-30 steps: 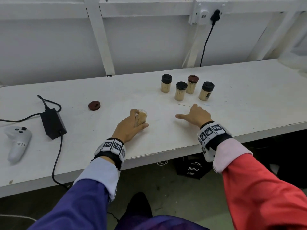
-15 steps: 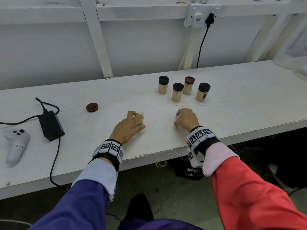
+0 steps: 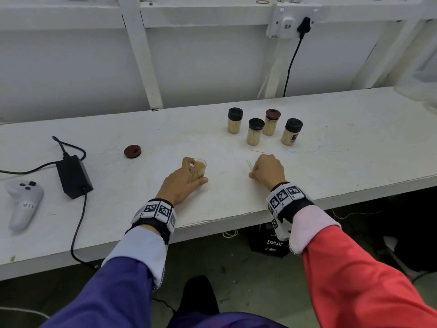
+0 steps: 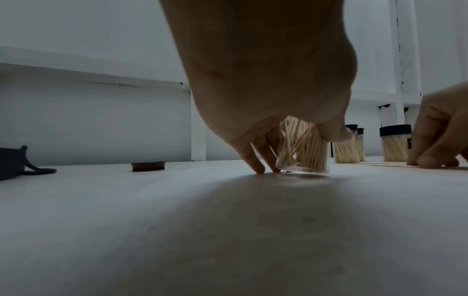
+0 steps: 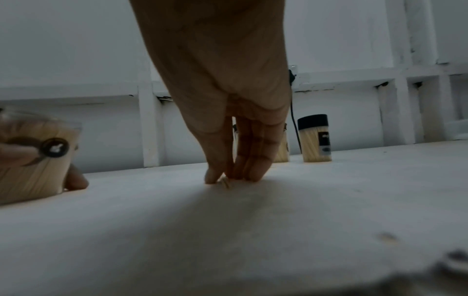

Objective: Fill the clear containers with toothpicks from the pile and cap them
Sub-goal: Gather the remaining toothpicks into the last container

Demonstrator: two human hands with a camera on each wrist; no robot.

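White painted surface [image 3: 354,143] runs wide under both hands, its front edge close behind the wrists. Left hand [image 3: 182,183] wraps its fingers round the open container [image 3: 198,170], which stands nearly full of toothpicks and slightly tilted. Right hand [image 3: 268,171] pinches a few loose toothpicks [image 3: 248,165] against the surface. They look light, stiff and easily scattered, best taken mid-length in a bundle. Four capped containers [image 3: 255,132] stand behind; a brown cap [image 3: 132,151] lies well left, with open room between.
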